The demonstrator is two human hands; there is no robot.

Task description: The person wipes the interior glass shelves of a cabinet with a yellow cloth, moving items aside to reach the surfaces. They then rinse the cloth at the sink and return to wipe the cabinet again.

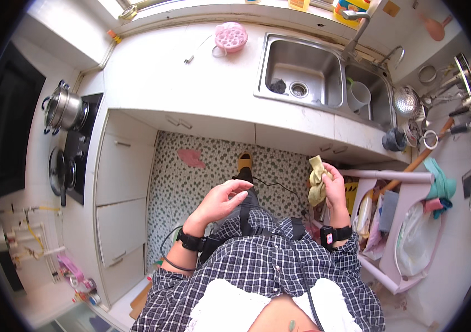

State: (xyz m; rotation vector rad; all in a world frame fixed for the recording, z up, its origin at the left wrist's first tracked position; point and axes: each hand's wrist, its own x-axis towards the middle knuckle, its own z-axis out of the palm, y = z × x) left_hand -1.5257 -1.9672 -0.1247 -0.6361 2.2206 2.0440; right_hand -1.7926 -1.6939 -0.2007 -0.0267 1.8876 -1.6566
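My right hand grips a crumpled yellow-green cloth, which hangs beside the lilac rack. My left hand is held in front of my body with fingers apart, and nothing is in it. On the speckled floor beyond it lies a pink cloth. A pink round holder with holes stands on the white counter, near a short white cable. The steel double sink has a dark scrubber in its left basin and a translucent measuring jug in its right.
A lilac rack with bags and cloths stands at my right. At the left, a steel pot and a lidded pan are on the black hob. A black cord runs across the floor near my yellow slipper.
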